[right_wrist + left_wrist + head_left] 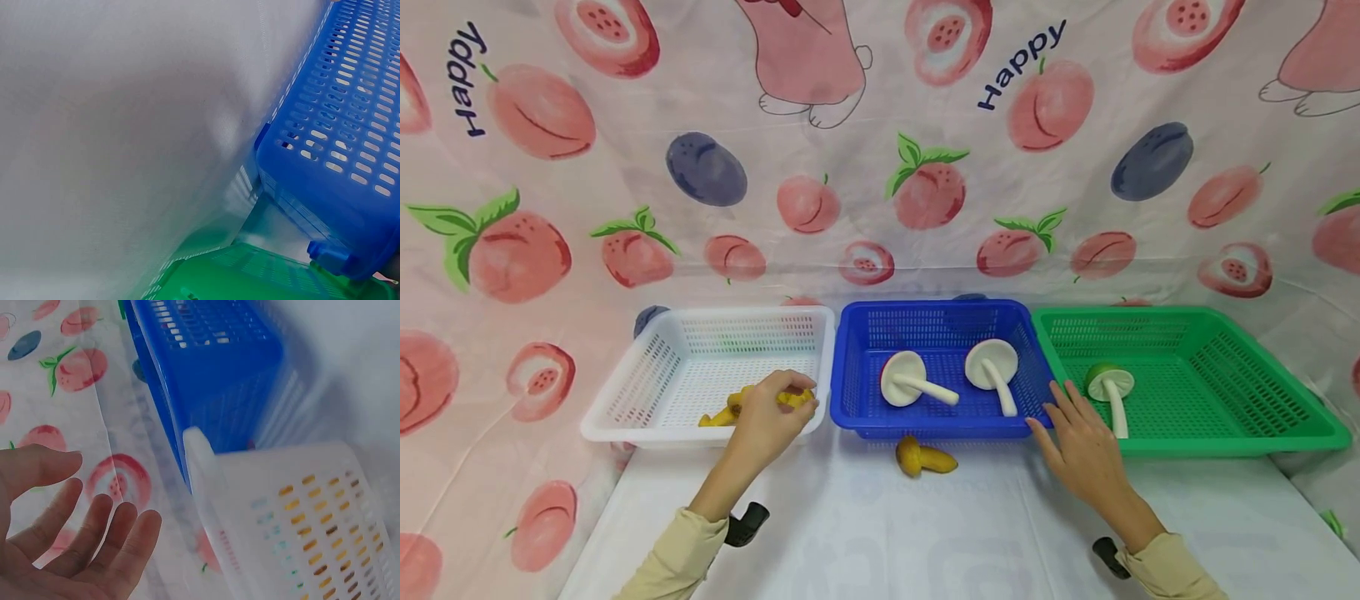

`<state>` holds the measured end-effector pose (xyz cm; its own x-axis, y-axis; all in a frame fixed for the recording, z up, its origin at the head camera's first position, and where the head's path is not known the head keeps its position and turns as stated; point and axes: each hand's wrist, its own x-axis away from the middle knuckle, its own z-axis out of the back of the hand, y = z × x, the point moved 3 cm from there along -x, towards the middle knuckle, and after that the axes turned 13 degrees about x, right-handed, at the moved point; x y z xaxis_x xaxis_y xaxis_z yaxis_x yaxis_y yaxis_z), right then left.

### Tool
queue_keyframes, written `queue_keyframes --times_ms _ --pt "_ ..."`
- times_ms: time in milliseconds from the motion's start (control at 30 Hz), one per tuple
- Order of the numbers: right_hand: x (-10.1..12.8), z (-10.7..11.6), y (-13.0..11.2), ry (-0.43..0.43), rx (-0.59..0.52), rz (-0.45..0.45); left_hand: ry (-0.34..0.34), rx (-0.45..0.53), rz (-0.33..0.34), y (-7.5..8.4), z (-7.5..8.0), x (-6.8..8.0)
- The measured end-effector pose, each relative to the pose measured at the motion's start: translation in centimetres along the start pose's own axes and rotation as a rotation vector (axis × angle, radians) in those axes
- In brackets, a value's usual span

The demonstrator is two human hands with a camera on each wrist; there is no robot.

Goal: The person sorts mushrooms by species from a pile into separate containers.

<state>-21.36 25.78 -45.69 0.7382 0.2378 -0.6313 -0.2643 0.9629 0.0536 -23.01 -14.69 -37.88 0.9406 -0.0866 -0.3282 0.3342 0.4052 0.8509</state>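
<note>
My left hand (772, 417) hovers over the front right of the white basket (625, 433), where yellow mushrooms (721, 417) lie partly hidden behind it. In the left wrist view its fingers bend loosely, thumb tip apart from them and nothing between. My right hand (1084, 446) has its fingers spread at the front right corner of the blue basket (880, 432), by the neighbouring green basket (1232, 446). Inside the blue one lie two white-stemmed toy mushrooms, one (904, 379) with a red edge, the other (992, 365) beside it. A green-capped mushroom (1105, 382) leans in the green basket.
One yellow-brown mushroom (917, 457) lies on the white tablecloth (925, 533) just in front of the blue basket. The three baskets stand side by side against a fruit-print cloth (842, 158) that hangs behind them.
</note>
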Motion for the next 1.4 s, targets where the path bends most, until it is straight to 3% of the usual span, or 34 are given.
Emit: queue_keyframes --times_ms 500,1033,1400 --pt "0.1 -0.2 0.1 -0.009 0.012 0.001 -0.060 0.067 -0.028 0.3 -3.6 2.3" --pt "0.0 -0.2 0.0 -0.009 0.009 -0.012 -0.176 0.143 -0.043 -2.3 -7.6 4.2" --pt "0.0 -0.2 0.1 -0.016 0.020 -0.016 -0.241 0.168 -0.059 -4.3 -11.5 4.6"
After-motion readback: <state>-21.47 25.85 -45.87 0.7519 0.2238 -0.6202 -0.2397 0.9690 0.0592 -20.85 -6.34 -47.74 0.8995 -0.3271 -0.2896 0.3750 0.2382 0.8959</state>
